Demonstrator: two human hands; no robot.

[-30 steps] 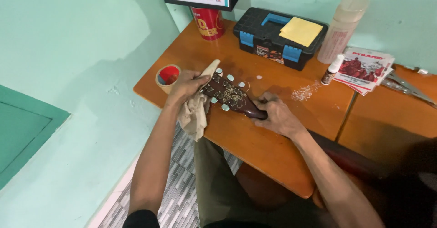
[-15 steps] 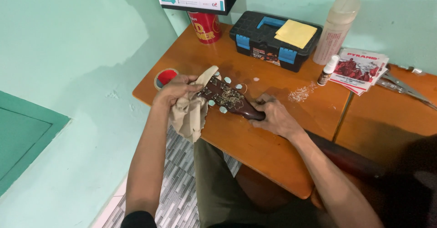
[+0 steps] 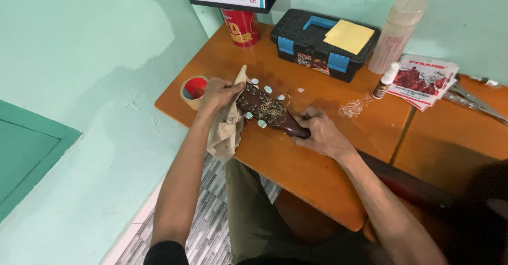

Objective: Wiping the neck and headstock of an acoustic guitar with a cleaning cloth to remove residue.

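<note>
On the table's near edge lies the headstock, its long axis running from upper left to lower right between my hands; my left hand is clamped on a cloth pressed against its far tip; my right hand is closed around the neck end, touching the wood.
</note>
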